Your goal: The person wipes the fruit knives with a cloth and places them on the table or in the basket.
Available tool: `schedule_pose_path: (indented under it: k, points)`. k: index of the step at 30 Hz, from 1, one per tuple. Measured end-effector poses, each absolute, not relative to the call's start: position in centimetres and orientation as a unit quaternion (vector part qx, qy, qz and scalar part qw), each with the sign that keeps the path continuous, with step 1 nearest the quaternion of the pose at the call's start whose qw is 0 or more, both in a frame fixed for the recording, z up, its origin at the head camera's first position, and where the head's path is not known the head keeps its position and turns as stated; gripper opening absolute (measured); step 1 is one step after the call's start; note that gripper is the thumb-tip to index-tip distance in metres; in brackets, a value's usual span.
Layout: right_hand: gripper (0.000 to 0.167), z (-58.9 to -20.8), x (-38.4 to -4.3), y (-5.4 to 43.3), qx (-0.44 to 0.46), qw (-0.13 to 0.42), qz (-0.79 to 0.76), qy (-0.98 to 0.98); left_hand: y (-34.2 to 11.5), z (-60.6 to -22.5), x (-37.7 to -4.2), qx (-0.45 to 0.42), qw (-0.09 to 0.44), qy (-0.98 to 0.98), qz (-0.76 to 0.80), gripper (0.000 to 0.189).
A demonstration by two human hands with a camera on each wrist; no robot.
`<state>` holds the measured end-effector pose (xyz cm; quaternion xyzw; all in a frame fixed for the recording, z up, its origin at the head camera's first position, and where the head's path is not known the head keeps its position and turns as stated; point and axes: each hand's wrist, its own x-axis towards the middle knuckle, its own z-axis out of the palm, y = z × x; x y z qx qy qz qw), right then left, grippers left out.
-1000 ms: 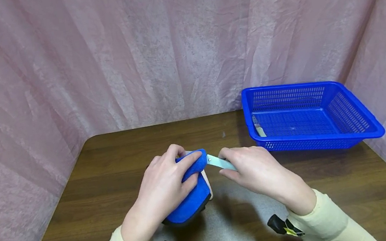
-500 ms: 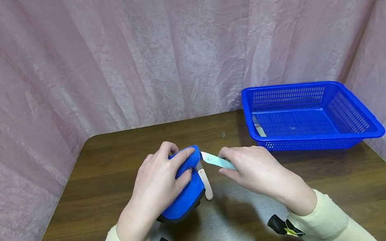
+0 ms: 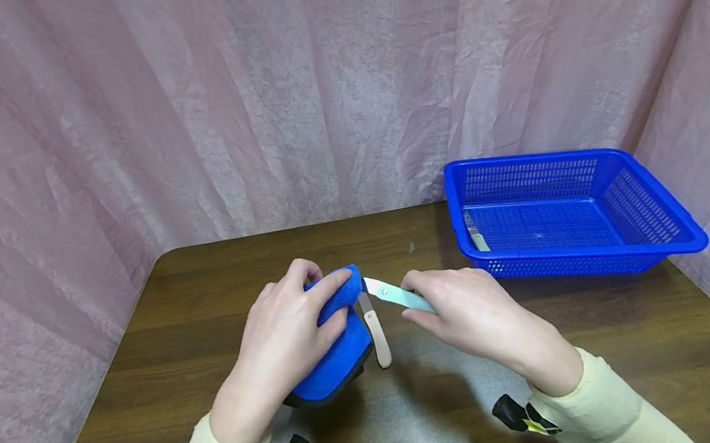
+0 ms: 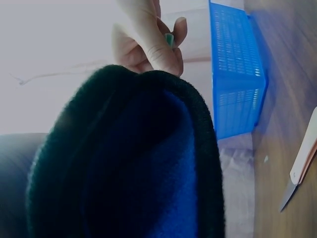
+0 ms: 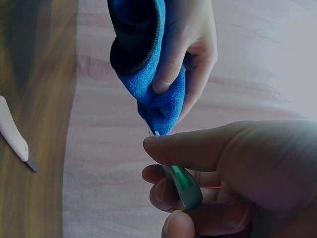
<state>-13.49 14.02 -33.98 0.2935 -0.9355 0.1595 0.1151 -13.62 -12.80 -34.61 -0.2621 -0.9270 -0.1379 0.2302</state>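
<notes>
My left hand (image 3: 285, 331) grips a blue cloth (image 3: 341, 361) with dark edging, folded around the blade end of a knife. The knife's mint-green handle (image 3: 401, 297) is held by my right hand (image 3: 471, 307), pinched between thumb and fingers. A short stretch of bare blade shows between the cloth and the handle; its tip is hidden in the cloth. In the right wrist view, the left thumb presses the bunched cloth (image 5: 171, 101) right at the blade. A second knife (image 3: 378, 337), with a pale pink handle, lies on the table just right of the cloth.
A blue perforated plastic basket (image 3: 534, 156) stands at the table's back right. Inside it, by the left wall, lies another small knife (image 3: 476, 238) with a pale handle. Pink curtains (image 3: 308, 91) hang behind the wooden table (image 3: 213, 288).
My left hand has drawn the cloth left along the blade, baring more of it beside the mint-green handle. More of the pink-handled knife shows. My right hand has stayed still.
</notes>
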Motion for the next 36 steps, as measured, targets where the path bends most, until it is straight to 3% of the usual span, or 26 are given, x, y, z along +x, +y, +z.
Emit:
schedule_pose_path:
  k: [21,36]
  points:
    - [0.016,-33.9,-13.4,14.0,0.290,0.112,0.160,-0.937,-13.5,-34.2,-13.9,-0.228,0.205,-0.941,-0.145,0.049]
    - [0.015,-33.9,-13.4,14.1,0.287,0.117,0.154,-0.938,-14.3,-34.2,-14.3,-0.209,0.215,-0.942,-0.153,0.048]
